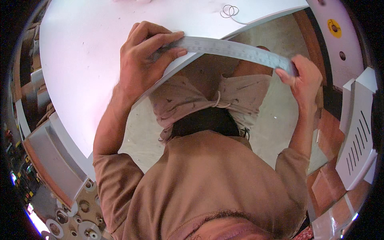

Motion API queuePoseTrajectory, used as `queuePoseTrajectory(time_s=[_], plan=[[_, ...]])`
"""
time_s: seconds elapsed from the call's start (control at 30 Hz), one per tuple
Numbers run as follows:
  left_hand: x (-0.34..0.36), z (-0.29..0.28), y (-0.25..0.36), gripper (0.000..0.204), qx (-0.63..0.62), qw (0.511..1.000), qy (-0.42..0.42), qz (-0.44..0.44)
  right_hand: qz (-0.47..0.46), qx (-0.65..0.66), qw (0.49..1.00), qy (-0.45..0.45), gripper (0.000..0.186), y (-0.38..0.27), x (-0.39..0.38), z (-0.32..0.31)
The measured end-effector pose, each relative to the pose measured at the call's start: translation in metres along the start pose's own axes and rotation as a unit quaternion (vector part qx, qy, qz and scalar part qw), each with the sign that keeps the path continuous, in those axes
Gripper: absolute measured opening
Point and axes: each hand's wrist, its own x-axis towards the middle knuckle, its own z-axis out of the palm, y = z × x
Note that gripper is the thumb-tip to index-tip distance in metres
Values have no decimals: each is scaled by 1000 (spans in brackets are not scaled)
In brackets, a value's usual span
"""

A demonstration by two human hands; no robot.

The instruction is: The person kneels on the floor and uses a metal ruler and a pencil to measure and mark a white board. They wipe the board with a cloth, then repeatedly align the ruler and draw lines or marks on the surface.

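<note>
A long, flat ruler (232, 49) with marked edges stretches between my two hands. Its left end is pinched between the thumb and fingers of my left hand (148, 56), above the edge of the white table. My right hand (304, 78) grips the other end, which extends past the table edge, over my lap and the floor; the fingers there are slightly blurred. The ruler slopes down toward the right in the picture. My left fingers hide part of its end.
The white table (80, 80) fills the upper left. A loop of thin wire (230, 11) lies near its far edge. Round parts (84, 206) sit at the lower left. A slotted white panel (358, 148) and brown boxes (326, 184) stand at the right.
</note>
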Motion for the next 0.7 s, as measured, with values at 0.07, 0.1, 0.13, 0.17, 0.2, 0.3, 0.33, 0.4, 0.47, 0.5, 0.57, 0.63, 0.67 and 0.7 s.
queuePoseTrajectory(time_s=[0.07,0.1,0.13,0.17,0.2,0.3,0.33,0.4,0.47,0.5,0.57,0.63,0.67,0.7], plan=[[1,-2,-1,31,-17,1000,-18,8,40,24,999,15,68,-7,-21,-3],[2,-3,-1,31,-10,1000,-15,18,51,35,998,10,69,-11,-29,-4],[3,-5,-1,31,-2,999,-17,30,62,45,997,8,69,-15,-36,-5],[3,-5,0,31,10,999,-28,36,73,55,996,4,70,-18,-41,-5],[3,-7,0,33,6,999,-32,39,68,59,996,14,69,-21,-45,-3],[2,-8,0,35,6,999,-48,24,63,61,996,26,69,-23,-49,1],[0,-7,0,33,6,999,-40,22,70,55,996,21,68,-21,-48,2],[-1,-6,0,31,11,999,-26,15,66,43,997,13,67,-15,-40,4],[-1,-4,-1,31,20,1000,-16,12,47,27,998,8,65,-5,-26,5],[-1,-2,-2,30,29,1000,-7,1,45,29,999,0,64,0,-15,6],[0,-1,-3,29,35,999,14,-11,39,29,999,-3,63,7,8,8],[1,-1,-5,26,36,999,16,-21,33,49,998,-4,63,11,26,9],[1,-1,-4,26,39,999,21,-23,24,61,998,-4,63,12,30,9],[1,-1,-5,26,41,998,28,-25,22,56,998,-4,63,10,32,8]])
